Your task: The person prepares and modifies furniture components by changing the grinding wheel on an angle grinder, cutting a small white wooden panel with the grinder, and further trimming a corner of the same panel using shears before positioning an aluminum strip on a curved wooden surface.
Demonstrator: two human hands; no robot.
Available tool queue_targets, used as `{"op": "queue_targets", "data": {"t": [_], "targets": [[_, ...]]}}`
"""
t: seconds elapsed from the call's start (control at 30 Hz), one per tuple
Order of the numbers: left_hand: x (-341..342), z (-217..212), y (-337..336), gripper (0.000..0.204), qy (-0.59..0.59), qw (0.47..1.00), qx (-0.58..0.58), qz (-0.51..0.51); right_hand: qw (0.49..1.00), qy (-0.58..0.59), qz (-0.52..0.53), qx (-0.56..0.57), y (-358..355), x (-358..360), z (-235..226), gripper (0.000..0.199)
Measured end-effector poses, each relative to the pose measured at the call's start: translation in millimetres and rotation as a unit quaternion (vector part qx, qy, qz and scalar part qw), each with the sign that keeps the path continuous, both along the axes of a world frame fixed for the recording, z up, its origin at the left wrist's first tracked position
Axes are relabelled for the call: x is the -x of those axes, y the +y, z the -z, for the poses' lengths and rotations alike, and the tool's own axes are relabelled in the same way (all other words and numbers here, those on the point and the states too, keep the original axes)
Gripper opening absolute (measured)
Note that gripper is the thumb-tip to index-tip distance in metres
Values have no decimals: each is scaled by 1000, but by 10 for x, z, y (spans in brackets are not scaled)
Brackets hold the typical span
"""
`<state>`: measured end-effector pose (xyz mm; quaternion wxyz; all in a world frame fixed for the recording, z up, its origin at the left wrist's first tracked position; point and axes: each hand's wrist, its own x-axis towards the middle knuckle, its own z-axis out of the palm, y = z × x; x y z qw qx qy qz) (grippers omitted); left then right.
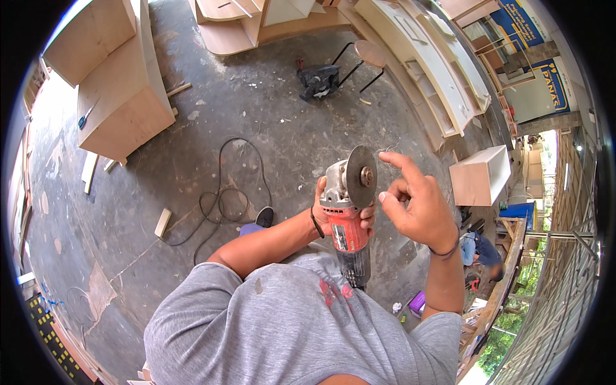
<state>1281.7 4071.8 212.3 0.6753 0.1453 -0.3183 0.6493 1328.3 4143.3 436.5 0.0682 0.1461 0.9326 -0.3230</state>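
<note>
My left hand (320, 215) is wrapped round the body of a red and grey angle grinder (348, 231), its fingertips showing on the far side of the casing. The tool stands upright in front of my chest, black handle end down. A thin dark cutting disc (355, 183) is fitted at its top, with a metal nut at the centre. My right hand (410, 202) is raised just right of the disc with nothing visible in it. Its index finger points toward the disc's edge, the thumb is apart, and the other fingers are partly curled.
A black cable (221, 186) lies looped on the concrete floor (269, 128), near a small wood block (163, 222). Large plywood cabinets (128, 115) stand at left and far side. A stool (370, 54), a black bag (319, 81) and an open box (478, 176) stand beyond. Another person (481, 250) is low at right.
</note>
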Motion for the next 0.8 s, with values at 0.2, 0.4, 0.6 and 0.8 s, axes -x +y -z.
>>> {"op": "queue_targets", "data": {"t": [0.2, 0.4, 0.6, 0.8], "targets": [[9, -27, -16, 81, -16, 1000, 9, 0, 997, 63, -37, -18, -21, 2, 19, 52], [1, -43, 1, 83, -20, 1000, -4, 1, 987, 152, -29, -52, 14, -26, 103, 52], [-2, -24, -3, 84, 4, 1000, 13, -17, 999, 22, 30, 24, -37, -26, 38, 51], [9, -52, -22, 81, 27, 999, 28, -22, 999, 25, 17, -11, -16, -20, 50, 47]]}}
